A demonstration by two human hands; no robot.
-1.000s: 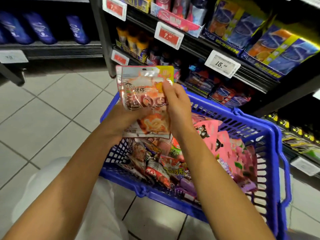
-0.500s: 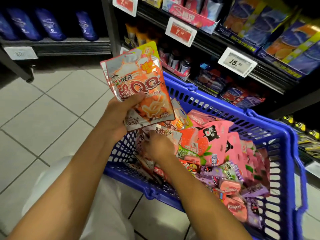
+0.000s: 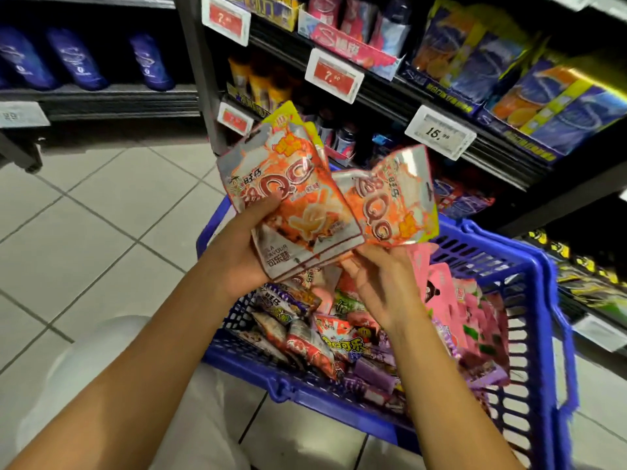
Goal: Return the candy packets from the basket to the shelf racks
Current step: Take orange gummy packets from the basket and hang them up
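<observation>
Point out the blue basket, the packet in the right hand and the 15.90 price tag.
blue basket (image 3: pixel 539 337): head view, right rim.
right-hand packet (image 3: pixel 390 208): head view, orange front.
15.90 price tag (image 3: pixel 439 132): head view, white face.

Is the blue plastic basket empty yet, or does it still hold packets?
Not empty. The blue plastic basket holds many candy packets, pink, purple and red, piled below both hands.

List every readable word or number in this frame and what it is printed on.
"QQ": orange packet in the left hand.
"QQ": orange packet in the right hand.
"15": white price tag.
"7": red price tag.
Basket packets and other tags: too blurred.
</observation>
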